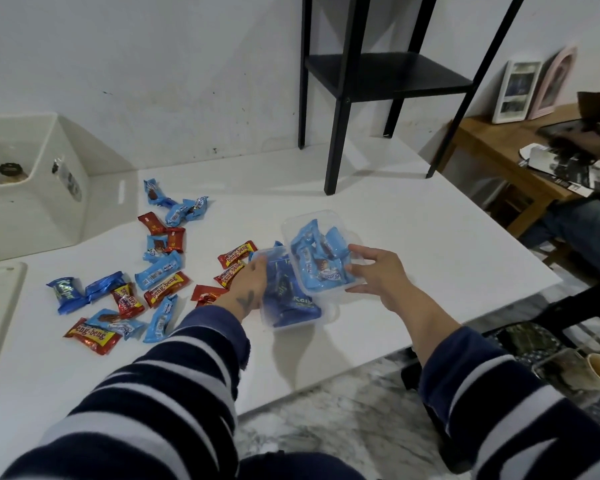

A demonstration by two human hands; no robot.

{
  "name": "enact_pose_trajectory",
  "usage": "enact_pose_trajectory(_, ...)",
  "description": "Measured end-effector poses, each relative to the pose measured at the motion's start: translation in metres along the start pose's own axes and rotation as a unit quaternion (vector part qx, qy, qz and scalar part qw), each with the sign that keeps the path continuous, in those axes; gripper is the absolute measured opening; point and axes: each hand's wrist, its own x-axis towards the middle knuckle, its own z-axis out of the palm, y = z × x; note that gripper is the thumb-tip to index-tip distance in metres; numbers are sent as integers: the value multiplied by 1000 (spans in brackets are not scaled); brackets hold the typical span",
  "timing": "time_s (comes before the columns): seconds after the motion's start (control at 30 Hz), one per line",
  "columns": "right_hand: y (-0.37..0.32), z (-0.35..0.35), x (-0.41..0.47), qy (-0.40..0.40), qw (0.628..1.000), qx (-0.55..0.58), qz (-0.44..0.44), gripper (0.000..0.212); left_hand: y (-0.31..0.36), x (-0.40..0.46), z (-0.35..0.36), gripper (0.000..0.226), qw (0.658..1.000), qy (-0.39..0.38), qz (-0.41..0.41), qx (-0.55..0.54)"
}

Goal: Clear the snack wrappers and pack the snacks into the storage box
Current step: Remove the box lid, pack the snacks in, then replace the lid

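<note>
Snacks (pixel 160 271) in red "beng-beng" and blue wrappers lie scattered on the white table (pixel 413 237), left of 2 clear plastic boxes; the near box (pixel 291 306) holds dark-blue "Kalpa" packs, and the left hand (pixel 253 278) curls its fingers round its left wall; the upper box (pixel 321 258), tilted over its far end, holds light-blue packs, the right hand (pixel 374 271) gripping its right side.
</note>
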Motion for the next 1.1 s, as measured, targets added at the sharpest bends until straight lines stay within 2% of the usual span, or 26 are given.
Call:
enact_pose_trajectory(0.1, 9, 16, -12, -17, 999, -32, 11, 48, 4, -5, 3, 58, 994, -30, -27, -97)
enact_pose_trajectory(0.23, 16, 33, -18, -49, 989, -136, -14, 51, -3, -4, 2, 65, 991, -45, 23, -121)
enact_pose_trajectory(0.37, 11, 42, -11, -76, 964, -245, -73, 56, -9, 0, -1, 74, 989, -48, 23, -139)
enact_pose_trajectory(0.53, 4, 53, 1, -115, 969, -218, -9, 60, -11, -5, -3, 84, 989, -57, 12, -135)
enact_pose_trajectory(0.77, -7, 69, 6, -121, 967, -225, -11, 72, -9, -3, -12, 81, 993, -43, 40, -104)
enact_pose_trajectory(0.93, -42, 100, 6, -150, 959, -238, -36, 73, 2, -1, -57, 82, 993, -4, 65, -97)
enact_pose_trajectory(1.1, -87, 161, 7, -179, 951, -238, -80, 76, 20, 3, -131, 83, 991, 42, 103, -80)
